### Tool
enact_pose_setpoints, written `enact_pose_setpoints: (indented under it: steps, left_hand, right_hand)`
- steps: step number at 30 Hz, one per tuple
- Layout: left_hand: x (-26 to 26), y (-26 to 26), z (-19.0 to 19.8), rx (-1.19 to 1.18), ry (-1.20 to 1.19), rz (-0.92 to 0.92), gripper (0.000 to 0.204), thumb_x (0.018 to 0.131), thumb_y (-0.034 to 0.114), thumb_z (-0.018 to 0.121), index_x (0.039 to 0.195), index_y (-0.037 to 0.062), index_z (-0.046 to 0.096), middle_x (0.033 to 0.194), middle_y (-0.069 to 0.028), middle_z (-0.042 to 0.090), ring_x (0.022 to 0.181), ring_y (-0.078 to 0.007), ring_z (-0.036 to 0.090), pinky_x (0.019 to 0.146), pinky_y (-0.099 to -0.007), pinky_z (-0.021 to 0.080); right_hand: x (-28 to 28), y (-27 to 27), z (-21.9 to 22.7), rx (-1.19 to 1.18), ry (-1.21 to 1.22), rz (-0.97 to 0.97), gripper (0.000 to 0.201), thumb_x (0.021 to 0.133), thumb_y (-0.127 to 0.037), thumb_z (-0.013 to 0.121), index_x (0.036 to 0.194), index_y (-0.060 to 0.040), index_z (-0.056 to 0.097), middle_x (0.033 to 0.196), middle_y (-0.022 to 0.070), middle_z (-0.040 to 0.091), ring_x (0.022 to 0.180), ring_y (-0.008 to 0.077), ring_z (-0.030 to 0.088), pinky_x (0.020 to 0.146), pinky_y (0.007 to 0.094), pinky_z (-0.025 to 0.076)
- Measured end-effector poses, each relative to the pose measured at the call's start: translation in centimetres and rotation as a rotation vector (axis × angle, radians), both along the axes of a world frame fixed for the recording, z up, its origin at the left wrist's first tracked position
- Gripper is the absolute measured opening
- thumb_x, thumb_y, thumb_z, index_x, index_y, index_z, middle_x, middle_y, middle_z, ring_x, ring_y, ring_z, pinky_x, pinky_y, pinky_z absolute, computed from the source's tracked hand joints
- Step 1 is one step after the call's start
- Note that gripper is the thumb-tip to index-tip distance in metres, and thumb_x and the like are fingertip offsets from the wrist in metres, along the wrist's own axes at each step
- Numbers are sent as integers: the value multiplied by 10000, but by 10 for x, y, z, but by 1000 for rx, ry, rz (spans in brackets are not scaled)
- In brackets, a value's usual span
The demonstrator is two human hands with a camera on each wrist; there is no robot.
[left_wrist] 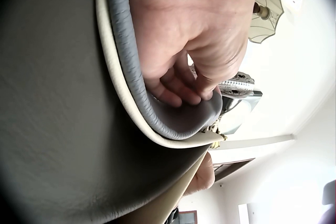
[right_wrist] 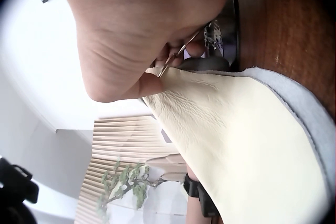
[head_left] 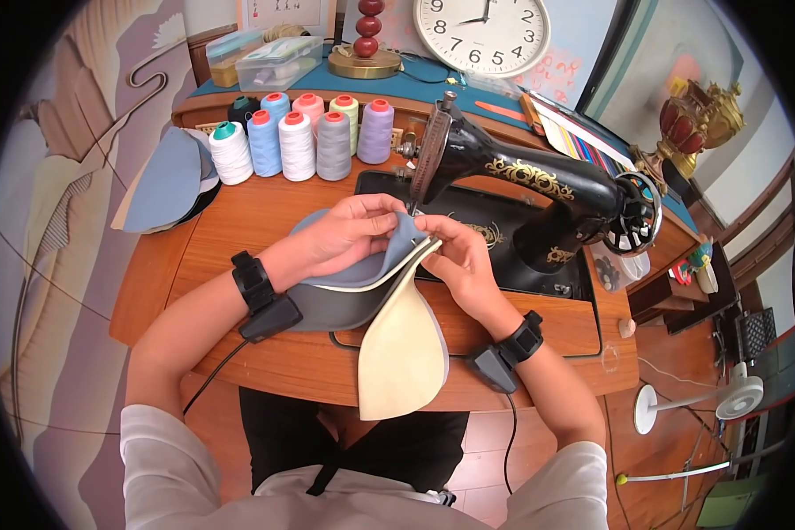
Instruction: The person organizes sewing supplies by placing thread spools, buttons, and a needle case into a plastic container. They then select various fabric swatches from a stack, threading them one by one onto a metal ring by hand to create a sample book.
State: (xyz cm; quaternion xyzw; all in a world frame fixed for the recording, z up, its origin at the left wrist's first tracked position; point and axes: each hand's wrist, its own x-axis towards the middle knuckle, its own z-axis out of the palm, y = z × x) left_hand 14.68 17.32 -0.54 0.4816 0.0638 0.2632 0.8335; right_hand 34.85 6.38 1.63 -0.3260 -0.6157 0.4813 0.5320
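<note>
Leather-like panels, one blue-grey, one dark grey and one cream, meet at a point in front of the sewing machine's needle area. The left hand pinches the blue-grey panel near that point; its curled fingertips press into the fold in the left wrist view. The right hand pinches the tip of the cream panel, its thumb on the cream face. A thin metallic tool shows among the right fingers in the right wrist view; its far end is hidden.
The black sewing machine stands behind and right of the hands. Several thread spools stand at the back left, beside stacked panels. Farther back are plastic boxes and a clock. A small white object lies at the right edge.
</note>
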Motion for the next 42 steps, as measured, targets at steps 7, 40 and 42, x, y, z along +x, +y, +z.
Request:
enact_pose_setpoints:
  steps: [7, 40, 42]
  left_hand:
    - [-1, 0, 3, -61, -3, -89, 154, 998, 168, 648, 1115, 77, 608, 1131, -36, 653, 1064, -149, 626, 949, -326, 504]
    - [-1, -4, 9, -14, -8, -21, 180, 960, 137, 696, 1068, 85, 562, 1101, -29, 617, 1052, -142, 617, 957, -308, 511]
    - [-2, -4, 8, -38, -39, -26, 218, 945, 129, 718, 1108, 80, 580, 1099, -32, 621, 1049, -134, 618, 960, -305, 515]
  right_hand:
    - [2, 0, 0, 13, 7, 61, 319, 916, 104, 569, 1231, 62, 593, 1144, 75, 661, 1075, 126, 623, 939, 273, 489]
    - [-4, 9, -8, 404, -345, -358, 411, 872, 62, 667, 1260, -29, 565, 1151, 84, 551, 896, 124, 583, 725, 249, 491]
    - [-6, 7, -6, 396, -329, -374, 442, 875, 27, 701, 1291, -41, 569, 1158, 96, 577, 886, 143, 603, 707, 264, 506]
